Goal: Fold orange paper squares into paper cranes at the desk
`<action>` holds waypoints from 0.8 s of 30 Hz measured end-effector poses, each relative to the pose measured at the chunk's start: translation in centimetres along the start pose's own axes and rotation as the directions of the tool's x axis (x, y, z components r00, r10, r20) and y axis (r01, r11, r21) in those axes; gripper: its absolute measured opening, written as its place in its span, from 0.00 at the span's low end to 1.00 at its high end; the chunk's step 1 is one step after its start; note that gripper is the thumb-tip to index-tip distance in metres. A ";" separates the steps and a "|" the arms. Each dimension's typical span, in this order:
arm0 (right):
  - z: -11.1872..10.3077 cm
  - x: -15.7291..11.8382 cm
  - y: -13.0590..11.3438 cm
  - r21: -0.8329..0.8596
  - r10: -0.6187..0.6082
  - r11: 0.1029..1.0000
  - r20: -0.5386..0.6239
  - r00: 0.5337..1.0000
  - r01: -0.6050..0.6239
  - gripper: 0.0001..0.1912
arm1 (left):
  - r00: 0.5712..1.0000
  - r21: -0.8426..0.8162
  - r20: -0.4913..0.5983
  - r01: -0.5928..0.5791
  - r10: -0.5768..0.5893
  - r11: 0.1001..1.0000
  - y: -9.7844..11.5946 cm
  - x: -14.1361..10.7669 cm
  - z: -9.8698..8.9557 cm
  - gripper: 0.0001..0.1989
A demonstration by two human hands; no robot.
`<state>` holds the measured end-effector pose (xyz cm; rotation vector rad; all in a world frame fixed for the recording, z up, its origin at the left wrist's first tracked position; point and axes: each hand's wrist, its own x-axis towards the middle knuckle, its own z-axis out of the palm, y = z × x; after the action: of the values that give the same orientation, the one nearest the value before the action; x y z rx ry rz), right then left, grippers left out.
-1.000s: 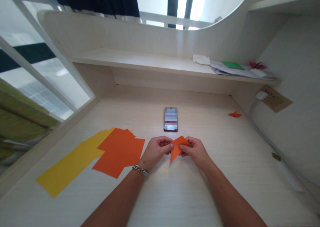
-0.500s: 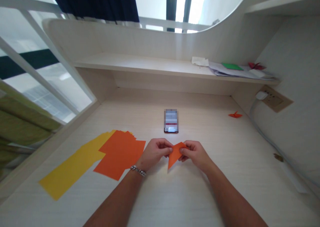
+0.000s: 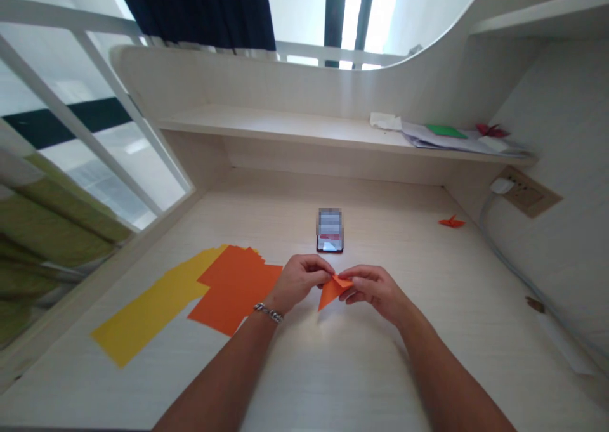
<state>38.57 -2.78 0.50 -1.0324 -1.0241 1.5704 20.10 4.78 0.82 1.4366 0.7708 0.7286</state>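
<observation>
On the left of the pale wood-grain surface lies a long spread of yellow paper, overlapped by a loose stack of orange paper. Just right of the stack, the left hand, with a silver chain bracelet on its wrist, pinches a folded orange paper from one side. The right hand pinches it from the other, so the hands are together, holding the paper between them just above the surface, its point aimed toward the near left. Farther off stands a phone, its screen blurred. Far right sits a small orange paper crane.
</observation>
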 end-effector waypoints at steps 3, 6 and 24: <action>0.5 0.4 -0.6 -0.092 0.006 0.996 -0.156 0.988 -0.021 0.17 | 0.998 0.115 0.020 -0.064 0.062 0.991 0.5 0.2 0.1 0.07; 0.8 0.8 -0.8 -0.170 0.003 0.985 -0.182 0.983 -0.035 0.17 | 0.994 0.184 0.043 -0.108 0.102 0.977 0.9 0.4 0.3 0.07; 0.3 1.5 1.6 -0.097 -0.014 0.995 -0.184 0.983 -0.003 0.18 | 0.995 -0.182 0.064 0.084 -0.074 0.980 -0.6 0.1 0.0 0.07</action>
<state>37.55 -1.72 -1.13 -1.2166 -0.9815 1.4026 20.17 4.89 0.26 1.2477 0.6938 0.6770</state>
